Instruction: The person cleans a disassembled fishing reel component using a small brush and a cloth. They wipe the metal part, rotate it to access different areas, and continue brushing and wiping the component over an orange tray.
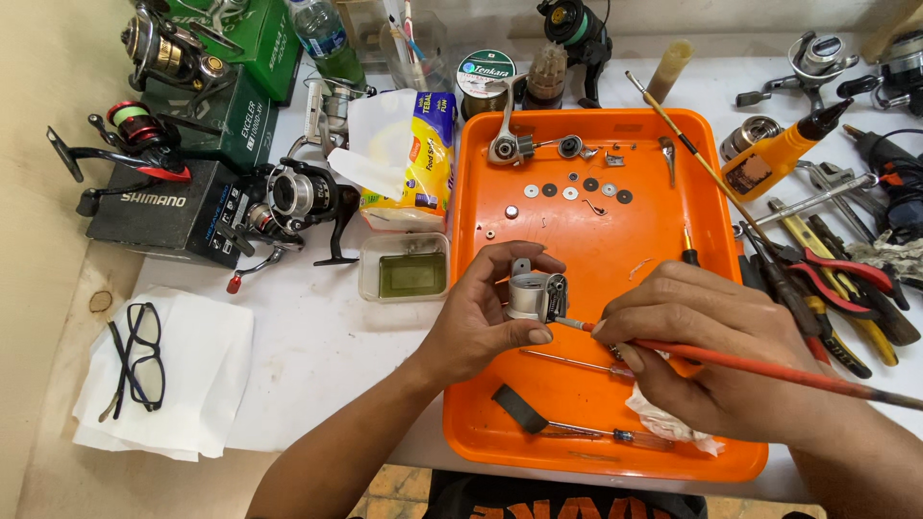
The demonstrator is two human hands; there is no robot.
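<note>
Over the orange tray [711, 231], my left hand [481, 317] has its fingers curled and clamped around a small silver reel body [532, 296], thumb underneath. My right hand [707, 351] pinches a red-handled brush [769, 370] between thumb and fingers, its tip touching the reel body's right side, with a crumpled white cloth [673, 423] tucked beneath the palm. Small washers [569, 191] lie further up the tray (black and silver ones in a loose row), and a pair of glasses [139, 356] rests on a white tissue well to the left.
</note>
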